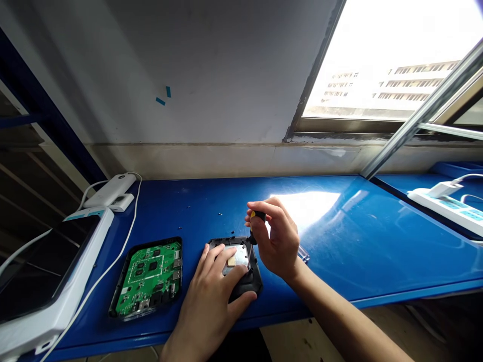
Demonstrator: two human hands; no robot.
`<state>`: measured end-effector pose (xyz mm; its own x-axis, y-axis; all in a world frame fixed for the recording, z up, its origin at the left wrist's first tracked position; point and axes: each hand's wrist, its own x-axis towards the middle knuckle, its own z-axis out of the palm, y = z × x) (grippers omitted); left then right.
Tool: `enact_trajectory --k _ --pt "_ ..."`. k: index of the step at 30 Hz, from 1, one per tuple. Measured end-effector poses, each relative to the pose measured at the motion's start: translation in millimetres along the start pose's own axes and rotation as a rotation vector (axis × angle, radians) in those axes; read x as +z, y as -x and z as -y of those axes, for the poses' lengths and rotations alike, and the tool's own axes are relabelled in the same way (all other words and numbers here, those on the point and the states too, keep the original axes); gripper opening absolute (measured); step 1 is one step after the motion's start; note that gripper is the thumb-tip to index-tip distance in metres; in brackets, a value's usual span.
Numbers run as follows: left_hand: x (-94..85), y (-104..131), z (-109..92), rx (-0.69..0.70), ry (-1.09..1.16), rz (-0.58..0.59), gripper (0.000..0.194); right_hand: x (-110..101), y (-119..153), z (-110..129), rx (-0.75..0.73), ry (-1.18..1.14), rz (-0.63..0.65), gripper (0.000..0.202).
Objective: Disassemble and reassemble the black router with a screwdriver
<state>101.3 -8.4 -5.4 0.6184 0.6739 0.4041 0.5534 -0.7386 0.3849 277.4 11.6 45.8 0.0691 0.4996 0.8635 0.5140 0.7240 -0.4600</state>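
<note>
The blue workbench (339,241) runs from the grey wall out to a near edge that crosses the lower frame. The black device shell (241,271) sits just inside that near edge, and all other positions are taken from it. To the right of the shell the bench top is open and bare as far as a white power strip (445,206) well away at the far right. Behind the shell there is free surface up to the wall, with only small dark specks, possibly screws, too small to identify. Just to the left of the shell lies a green circuit board (151,276) seated in its own black tray, close by but not touching. Further left stand a white-framed tablet (45,271) and a white power bank (111,190) with a trailing cable, so room is tightest on that side.

The left hand (211,296) comes in from the near edge, palm down, fingers spread flat across the shell and its metal plate, pressing it to the bench. The right hand (277,241) is raised above the shell's far right corner, wrist bent, fingertips pinched around a yellow-and-black screwdriver (255,223) held near upright, its tip down at that corner.
</note>
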Motion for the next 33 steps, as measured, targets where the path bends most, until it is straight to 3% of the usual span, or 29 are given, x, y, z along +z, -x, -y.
enact_trajectory --k 8,13,19,26,33 --pt "-2.4 0.5 -2.0 0.025 -0.031 -0.013 0.029 0.8 -3.9 4.7 -0.08 0.103 -0.034 0.029" --pt "-0.8 0.6 -1.9 0.036 -0.047 -0.023 0.03 1.4 -1.9 2.5 -0.01 0.034 0.031 0.032" --pt "-0.5 1.5 -1.5 0.03 -0.039 -0.019 0.028 1.6 -4.8 5.6 -0.086 0.096 -0.026 0.029" --pt "1.3 2.4 -1.7 0.019 -0.038 -0.007 0.03 1.8 -0.3 2.8 0.016 -0.018 0.066 0.038" --pt "0.5 2.2 -3.4 0.006 -0.04 -0.033 0.037 2.2 -1.1 2.1 -0.047 0.035 -0.009 0.032"
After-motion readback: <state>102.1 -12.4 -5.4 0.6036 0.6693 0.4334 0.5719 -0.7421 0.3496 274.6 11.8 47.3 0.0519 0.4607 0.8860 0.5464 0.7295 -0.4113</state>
